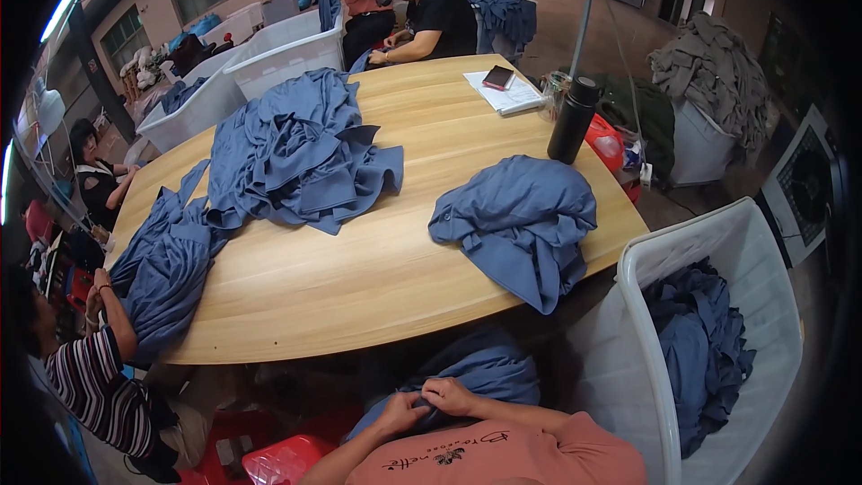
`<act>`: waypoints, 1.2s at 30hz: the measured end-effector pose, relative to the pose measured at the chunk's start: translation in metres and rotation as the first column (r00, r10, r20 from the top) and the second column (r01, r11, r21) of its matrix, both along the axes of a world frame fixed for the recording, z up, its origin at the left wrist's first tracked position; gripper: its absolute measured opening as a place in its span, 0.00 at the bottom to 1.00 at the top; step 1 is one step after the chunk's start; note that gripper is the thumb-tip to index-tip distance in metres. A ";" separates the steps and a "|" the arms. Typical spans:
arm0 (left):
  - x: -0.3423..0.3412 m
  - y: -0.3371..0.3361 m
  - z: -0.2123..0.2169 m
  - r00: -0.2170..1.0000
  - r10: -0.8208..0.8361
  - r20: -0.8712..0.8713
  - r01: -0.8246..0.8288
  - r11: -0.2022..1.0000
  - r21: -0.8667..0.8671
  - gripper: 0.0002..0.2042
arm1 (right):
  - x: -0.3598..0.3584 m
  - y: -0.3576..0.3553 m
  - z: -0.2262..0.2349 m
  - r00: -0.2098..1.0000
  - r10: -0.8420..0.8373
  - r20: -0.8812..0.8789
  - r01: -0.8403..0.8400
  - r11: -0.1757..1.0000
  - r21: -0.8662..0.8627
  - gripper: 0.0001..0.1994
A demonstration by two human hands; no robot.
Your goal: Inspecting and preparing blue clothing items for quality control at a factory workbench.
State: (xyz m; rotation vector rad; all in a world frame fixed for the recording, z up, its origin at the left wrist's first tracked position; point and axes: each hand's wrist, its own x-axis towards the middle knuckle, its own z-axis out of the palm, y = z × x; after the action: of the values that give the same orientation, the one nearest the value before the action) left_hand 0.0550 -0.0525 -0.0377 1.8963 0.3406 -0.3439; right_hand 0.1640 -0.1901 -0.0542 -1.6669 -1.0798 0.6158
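Well, left hand (404,413): fingertips drawn together — pinching blue garment (489,373)
Right hand (449,396): just beside, pinching the same garment
Garment: below the table's (359,296) near edge
Tabletop: crumpled blue pile (521,216) — then black bottle (571,121)
Far end: phone (498,78) on papers (518,102)

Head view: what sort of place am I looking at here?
Probably a garment workshop: blue shirt-like garments lie heaped on a large wooden table, a deep white plastic bin beside it holds more blue clothing, and co-workers are gathered around the table.
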 end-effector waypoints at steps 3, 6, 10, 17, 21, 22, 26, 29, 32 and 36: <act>0.000 0.012 0.006 0.963 0.260 -0.069 -0.268 0.899 -0.346 0.05 | 0.009 -0.005 0.012 0.983 -0.012 0.185 0.008 1.000 0.022 0.07; 0.002 0.019 0.008 0.911 0.407 -0.060 -0.391 0.811 -0.435 0.03 | 0.013 -0.010 0.045 0.863 0.102 0.494 -0.210 0.963 0.168 0.10; 0.002 0.021 0.004 0.886 0.455 -0.086 -0.452 0.807 -0.381 0.02 | 0.001 -0.009 0.025 0.761 0.096 0.641 -0.191 0.978 0.080 0.10; 0.000 0.021 -0.001 0.862 0.496 -0.104 -0.494 0.777 -0.391 0.01 | -0.001 -0.003 0.039 0.704 0.011 0.710 -0.282 0.922 0.265 0.06; 0.000 0.019 -0.005 0.906 0.416 -0.079 -0.418 0.845 -0.334 0.02 | -0.006 -0.003 0.026 0.754 0.137 0.643 -0.327 0.926 0.187 0.06; 0.000 0.016 -0.007 0.907 0.415 -0.078 -0.416 0.845 -0.336 0.02 | -0.009 -0.003 0.018 0.810 0.127 0.572 -0.286 0.938 0.197 0.07; -0.005 0.004 -0.019 0.914 0.398 -0.080 -0.398 0.840 -0.368 0.02 | -0.009 0.002 0.019 0.900 0.023 0.434 -0.144 0.959 0.246 0.06; -0.009 -0.004 -0.020 0.913 0.408 -0.020 -0.387 0.847 -0.364 0.03 | -0.005 0.004 0.018 0.940 -0.051 0.338 -0.026 0.975 0.219 0.08; -0.007 -0.008 -0.016 0.920 0.380 0.098 -0.348 0.905 -0.243 0.03 | 0.000 0.001 0.020 0.886 0.014 0.464 -0.086 0.987 0.134 0.10; 0.000 0.015 -0.013 0.858 0.442 -0.263 -0.514 0.715 -0.473 0.03 | 0.003 0.010 0.049 0.813 0.042 0.581 -0.237 0.935 0.264 0.14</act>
State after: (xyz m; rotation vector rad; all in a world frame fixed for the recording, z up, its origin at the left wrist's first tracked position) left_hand 0.0545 -0.0379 -0.0504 1.1789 0.7344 -0.1794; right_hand 0.1669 -0.1802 -0.0053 -1.5106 -1.6509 -0.0036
